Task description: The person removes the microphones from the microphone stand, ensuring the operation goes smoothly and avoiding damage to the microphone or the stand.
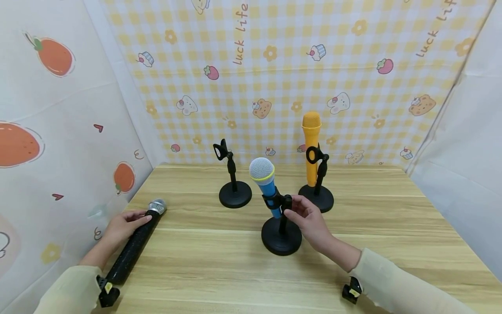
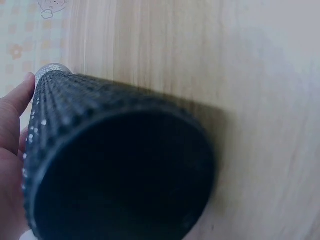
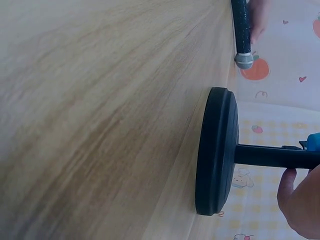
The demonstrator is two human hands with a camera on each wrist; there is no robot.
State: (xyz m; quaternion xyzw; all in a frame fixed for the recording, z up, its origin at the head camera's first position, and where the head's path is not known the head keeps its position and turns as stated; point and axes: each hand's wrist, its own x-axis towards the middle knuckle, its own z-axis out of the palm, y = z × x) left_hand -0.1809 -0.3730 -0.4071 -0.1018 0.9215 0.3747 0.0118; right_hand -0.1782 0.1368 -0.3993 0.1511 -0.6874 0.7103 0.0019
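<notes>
At the left of the table, a black microphone (image 1: 135, 244) with a silver mesh head slants along the wood. My left hand (image 1: 124, 226) grips it just below the head, thumb on top. Its dark round end fills much of the left wrist view, with the left thumb (image 2: 20, 95) at its side. A blue microphone (image 1: 268, 188) with a white mesh head and yellow ring tilts in the clip of a black desk stand (image 1: 281, 239). My right hand (image 1: 310, 220) pinches this stand's post just below the clip, seen also in the right wrist view (image 3: 302, 202).
Behind, to the left, a black stand (image 1: 235, 195) has nothing in its clip. Another black stand (image 1: 322, 201) is at the back right, with an orange microphone (image 1: 311, 141) upright behind its clip; whether they touch, I cannot tell. Patterned cloth (image 1: 251, 87) closes off the back.
</notes>
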